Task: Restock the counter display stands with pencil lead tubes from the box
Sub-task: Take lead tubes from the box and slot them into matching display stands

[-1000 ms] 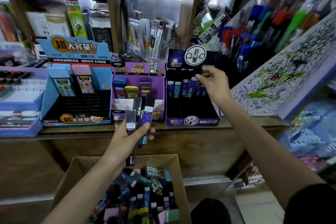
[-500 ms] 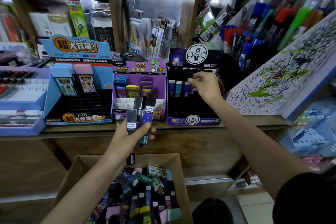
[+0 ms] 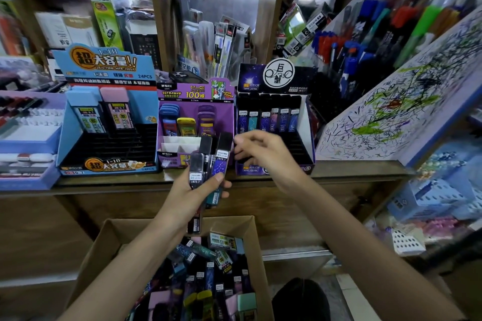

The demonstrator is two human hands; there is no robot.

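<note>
My left hand (image 3: 194, 191) grips a bundle of several dark pencil lead tubes (image 3: 211, 161) above the cardboard box (image 3: 254, 236), which holds many loose tubes. My right hand (image 3: 263, 154) hovers just right of the bundle with fingers loosely curled and nothing in it, its fingertips near the top of the tubes. Behind it the dark purple constellation display stand (image 3: 305, 133) has a back row of several tubes (image 3: 268, 118) and black slots below. On the counter further left stand a purple stand (image 3: 195, 122) and a blue stand (image 3: 104, 112).
The stands sit on a wooden counter (image 3: 352, 168). A scribbled test board (image 3: 407, 109) leans at the right, with racks of pens (image 3: 352, 52) behind. Trays of erasers and pens (image 3: 26, 138) fill the left. A dark shoe (image 3: 300, 300) is beside the box.
My right hand has left the back row of the constellation stand and come back down toward the bundle in my left hand. The left hand has stayed put.
</note>
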